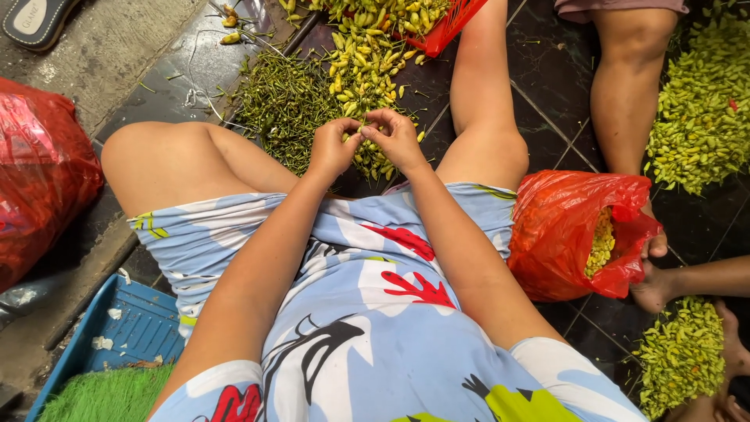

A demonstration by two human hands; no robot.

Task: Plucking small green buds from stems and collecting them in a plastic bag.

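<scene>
I sit on a dark tiled floor with my knees apart. My left hand [334, 145] and my right hand [395, 137] meet in front of me, fingertips pinched together on a small yellow-green chili pepper [364, 130] held between them. Just beyond the hands lies a heap of yellow-green chili peppers [364, 69], spilling from a red basket [447, 25]. Left of that heap is a pile of thin green stems [280, 103].
A red plastic bag [576, 234] holding yellow peppers sits by my right knee, with another person's hand [655, 244] at it. That person's legs and more pepper heaps [703, 101] are at right. A full red bag [41, 173] and a blue tray [125, 330] lie at left.
</scene>
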